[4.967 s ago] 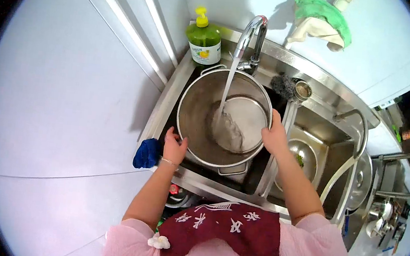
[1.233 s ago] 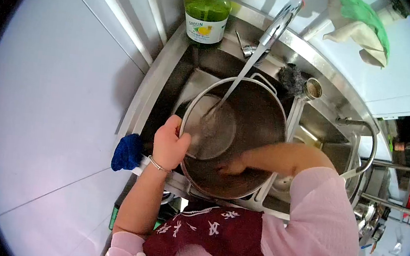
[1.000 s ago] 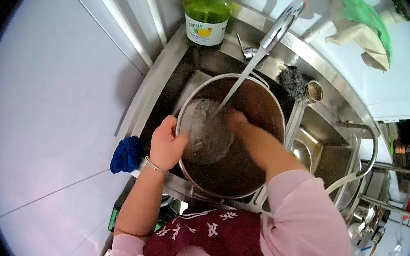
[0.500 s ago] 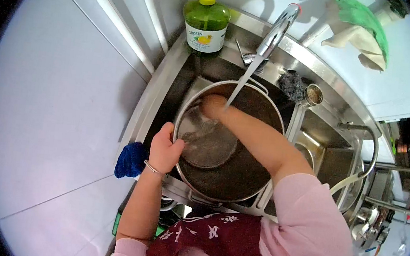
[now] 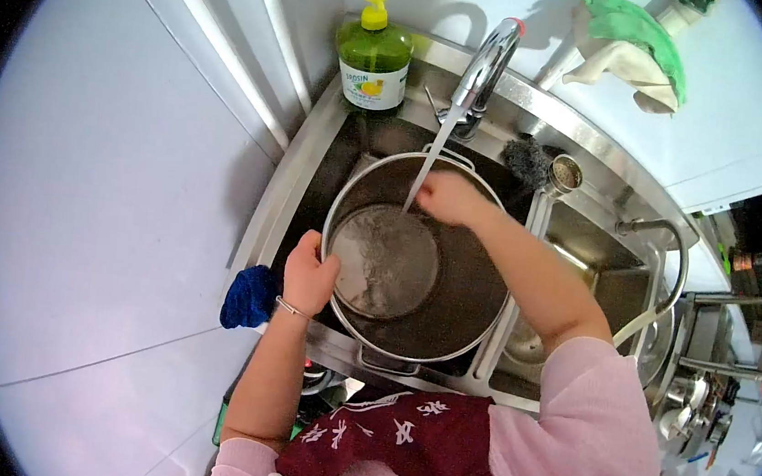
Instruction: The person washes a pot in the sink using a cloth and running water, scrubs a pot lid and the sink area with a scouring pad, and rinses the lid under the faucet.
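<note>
A large steel pot [image 5: 467,292] stands tilted in the left sink basin, with shallow water at its bottom. From the chrome faucet [image 5: 487,69] a stream of water runs into it. My left hand [image 5: 310,277] grips the pot's left rim, thumb inside. Inside the pot's upper part is my right hand [image 5: 449,198], beside the stream, its fingers curled and slightly blurred; whatever they may hold is hidden.
A green soap bottle [image 5: 373,58] stands at the sink's back left corner. Behind the basin lie a dark scrubber [image 5: 526,160] and a small metal cup [image 5: 565,173]. A blue cloth [image 5: 250,297] hangs at the front left edge. Right of the pot is a second basin [image 5: 622,303].
My right hand went from the pot's right rim into its interior, swept round the wall, and now sits further right than half a second ago. My left hand took hold of the left rim.
</note>
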`<state>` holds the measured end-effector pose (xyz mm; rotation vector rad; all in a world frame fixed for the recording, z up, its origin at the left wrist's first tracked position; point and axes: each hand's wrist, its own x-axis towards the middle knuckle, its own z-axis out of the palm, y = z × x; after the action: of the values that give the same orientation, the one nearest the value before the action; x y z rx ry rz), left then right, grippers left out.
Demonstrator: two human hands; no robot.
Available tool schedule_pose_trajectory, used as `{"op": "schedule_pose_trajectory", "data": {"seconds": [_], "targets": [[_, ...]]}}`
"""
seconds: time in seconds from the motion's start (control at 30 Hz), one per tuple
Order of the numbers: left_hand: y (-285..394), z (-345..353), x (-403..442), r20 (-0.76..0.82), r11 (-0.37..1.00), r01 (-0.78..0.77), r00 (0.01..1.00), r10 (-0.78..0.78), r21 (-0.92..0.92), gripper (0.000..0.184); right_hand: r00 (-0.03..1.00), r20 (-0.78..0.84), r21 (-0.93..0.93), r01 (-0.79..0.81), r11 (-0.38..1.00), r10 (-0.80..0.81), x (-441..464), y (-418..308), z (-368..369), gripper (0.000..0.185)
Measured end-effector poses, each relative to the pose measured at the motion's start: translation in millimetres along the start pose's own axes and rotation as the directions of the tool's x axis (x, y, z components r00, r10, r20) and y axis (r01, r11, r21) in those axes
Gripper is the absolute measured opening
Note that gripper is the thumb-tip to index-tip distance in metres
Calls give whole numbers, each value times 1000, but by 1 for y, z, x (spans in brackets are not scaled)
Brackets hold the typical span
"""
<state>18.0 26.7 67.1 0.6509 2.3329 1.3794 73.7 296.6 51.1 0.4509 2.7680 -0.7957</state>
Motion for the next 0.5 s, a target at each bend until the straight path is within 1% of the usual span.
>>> {"op": "schedule_pose_trajectory", "data": {"seconds": [0.03,0.07,0.1,0.13,0.17,0.2,0.23,0.3,0.33,0.4,0.43,0.47,0.5], "targets": [[1,0,0,1,1000,-5,1000,5,1,12,980,-197,103,56,993,-34,4,-5,-16,27],[0,1,0,-6,1000,-10,1000,10,23,12,967,-247,118,-37,992,66,7,-12,-34,26],[-1,2,-1,-14,999,-14,1000,15,45,12,937,-347,159,25,987,32,14,-12,-45,26],[-5,4,0,-14,999,-16,1000,17,45,12,864,-492,173,-23,985,107,21,-13,-53,26],[-10,4,0,-19,999,-13,1000,14,44,12,841,-528,60,-100,993,117,43,0,-55,26],[-14,4,0,-23,999,-9,1000,10,44,13,818,-563,-49,-180,982,121,69,18,-54,27],[-16,3,-1,-23,999,-4,1000,5,48,13,820,-559,-45,-178,983,123,85,25,-50,27],[-15,1,-1,29,996,84,996,-85,23,13,796,-535,-10,-339,941,282,112,30,-44,33],[-12,1,-2,32,996,88,996,-89,30,13,797,-531,-4,-340,940,286,124,34,-43,33],[5,-3,-5,39,988,91,995,-96,126,15,875,-404,-107,-335,936,267,151,47,-40,44],[-1,-2,-5,39,987,95,994,-100,129,15,877,-400,-105,-333,937,267,165,58,-37,44],[-8,0,-6,12,997,66,998,-66,49,13,887,-415,-218,-313,924,202,166,58,-37,46],[-14,3,-6,-18,999,33,999,-34,-32,12,824,-525,-89,-304,948,215,165,59,-36,41]]}}
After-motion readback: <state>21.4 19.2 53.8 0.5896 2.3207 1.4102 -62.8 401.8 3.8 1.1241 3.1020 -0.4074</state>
